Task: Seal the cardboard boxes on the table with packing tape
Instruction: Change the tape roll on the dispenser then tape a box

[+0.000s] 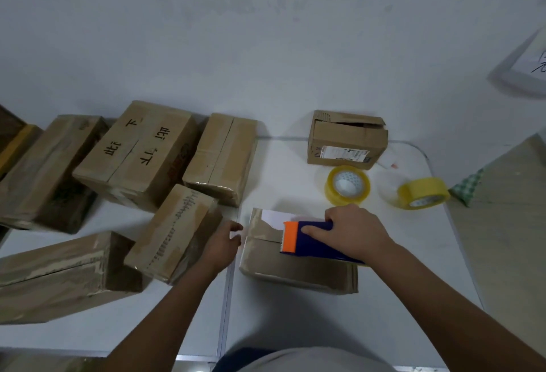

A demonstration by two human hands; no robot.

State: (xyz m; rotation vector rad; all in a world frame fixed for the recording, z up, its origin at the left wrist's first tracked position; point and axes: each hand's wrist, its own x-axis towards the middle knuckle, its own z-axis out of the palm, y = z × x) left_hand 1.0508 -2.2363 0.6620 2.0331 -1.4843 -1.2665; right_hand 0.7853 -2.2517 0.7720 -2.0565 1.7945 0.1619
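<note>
Right hand grips the blue tape dispenser, orange blade end on the top seam of the small cardboard box at tabletop centre; left hand, fingers loosely curled, touches that box's left end. Two yellow tape rolls lie just beyond the right hand, an untaped box behind them. Taped boxes crowd the left side, one just beside the left hand.
</note>
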